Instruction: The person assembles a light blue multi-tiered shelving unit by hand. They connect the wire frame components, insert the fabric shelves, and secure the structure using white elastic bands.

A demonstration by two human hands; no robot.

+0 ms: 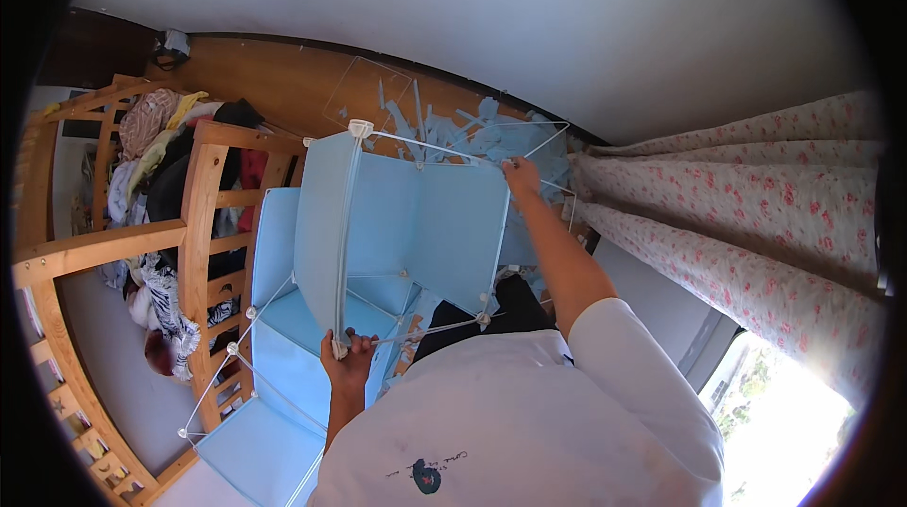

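In front of me stands a partly assembled cube storage rack (457, 214) of light-blue panels in white wire frames, joined by white corner connectors (360, 129). One cube compartment is tilted, its open side towards me. My left hand (348, 358) is closed around the near lower-left corner of this cube, by a connector. At its upper-right corner my right hand (521, 176) grips the frame, arm stretched out; its fingertips are partly hidden. More joined blue compartments (283, 394) extend to the lower left.
Wooden bunk bed rails (196, 195) with piled clothes (156, 157) stand at the left. Blue scraps (444, 124) and a loose wire frame (364, 91) lie on the brown floor beyond the rack. A floral curtain (746, 186) and a bright window (784, 412) are on the right.
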